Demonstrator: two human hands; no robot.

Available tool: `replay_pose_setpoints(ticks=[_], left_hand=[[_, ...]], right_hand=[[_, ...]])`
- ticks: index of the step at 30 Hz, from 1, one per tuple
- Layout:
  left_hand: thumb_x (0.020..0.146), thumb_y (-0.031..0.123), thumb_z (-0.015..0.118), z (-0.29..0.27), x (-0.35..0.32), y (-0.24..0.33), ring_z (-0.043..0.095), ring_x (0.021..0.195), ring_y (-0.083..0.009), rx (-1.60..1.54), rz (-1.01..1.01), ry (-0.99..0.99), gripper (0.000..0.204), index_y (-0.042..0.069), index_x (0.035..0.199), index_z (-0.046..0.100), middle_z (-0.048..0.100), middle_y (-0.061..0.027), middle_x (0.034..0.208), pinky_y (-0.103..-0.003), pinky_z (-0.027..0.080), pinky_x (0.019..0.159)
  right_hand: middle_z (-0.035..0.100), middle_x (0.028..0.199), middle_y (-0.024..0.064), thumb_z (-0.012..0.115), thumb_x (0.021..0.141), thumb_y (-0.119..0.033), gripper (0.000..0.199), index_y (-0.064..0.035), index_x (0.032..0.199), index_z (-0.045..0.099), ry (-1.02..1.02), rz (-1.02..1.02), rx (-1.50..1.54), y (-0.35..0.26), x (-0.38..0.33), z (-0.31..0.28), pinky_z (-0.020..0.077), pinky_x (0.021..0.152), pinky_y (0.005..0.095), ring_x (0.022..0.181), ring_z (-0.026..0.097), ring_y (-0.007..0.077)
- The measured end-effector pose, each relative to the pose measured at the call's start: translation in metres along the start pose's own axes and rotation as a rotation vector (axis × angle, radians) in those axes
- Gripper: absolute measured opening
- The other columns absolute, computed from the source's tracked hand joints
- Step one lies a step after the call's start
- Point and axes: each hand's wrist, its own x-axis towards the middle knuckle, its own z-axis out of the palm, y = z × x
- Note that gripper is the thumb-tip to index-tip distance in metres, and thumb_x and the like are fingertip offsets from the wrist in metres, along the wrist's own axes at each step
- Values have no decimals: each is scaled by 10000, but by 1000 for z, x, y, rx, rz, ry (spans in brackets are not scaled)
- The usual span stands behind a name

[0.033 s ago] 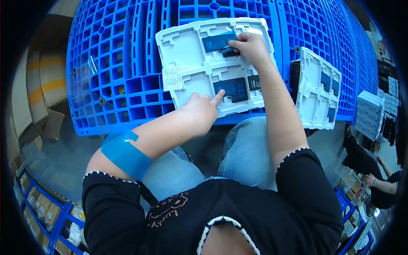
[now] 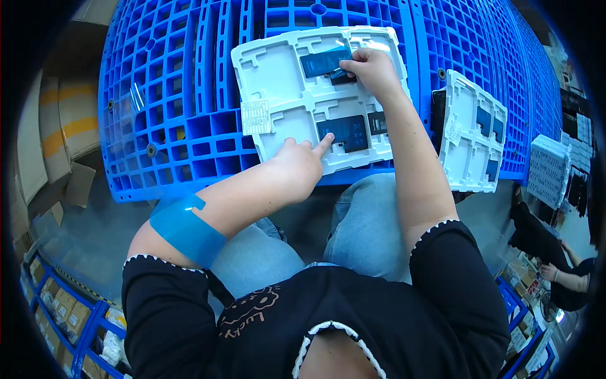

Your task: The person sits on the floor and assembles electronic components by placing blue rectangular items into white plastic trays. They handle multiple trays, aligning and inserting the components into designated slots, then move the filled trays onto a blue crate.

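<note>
Dark flat pack [image 2: 320, 64]: lies in an upper compartment of the white tray [image 2: 274, 66], against the right hand [image 2: 374, 72]. With that hand, pinches thumb to forefinger, apparently on bluish film [image 2: 338, 72] at the pack's right end. With the left hand [image 2: 298, 163], grasps nothing; touches the lower pack [image 2: 350, 131] with an outstretched forefinger, other fingers curled. Probably at the stage of peeling film; next seems to call for a slow, even pull and a light steadying touch. Smooth, rectangular packs; moulded tray with rounded ridges; hard blue lattice pallet [image 2: 415, 57] below; glossy, notched teal sheet [image 2: 189, 230] over the left forearm [image 2: 252, 192].
</note>
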Motion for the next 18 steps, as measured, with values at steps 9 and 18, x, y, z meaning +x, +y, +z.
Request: replay_pose_setpoints(ticks=[9,18], left_hand=[[722,140,682,2,-1,-1,539,1007,-235,-12,7,20,289,-22,960,662,247,-181,1459,-328,453,765],[722,147,691,1,1,-2,532,1028,-239,-18,8,5,314,-22,983,650,249,-176,1457,-338,451,773]], right_hand=[[632,672,62,697,740,-152,178,14,782,649,27,-6,-73,-1,1,3,444,591,261,611,573,115],[645,698,90,720,706,-176,245,-5,872,663,110,-148,-198,17,9,7,472,586,287,618,615,152]])
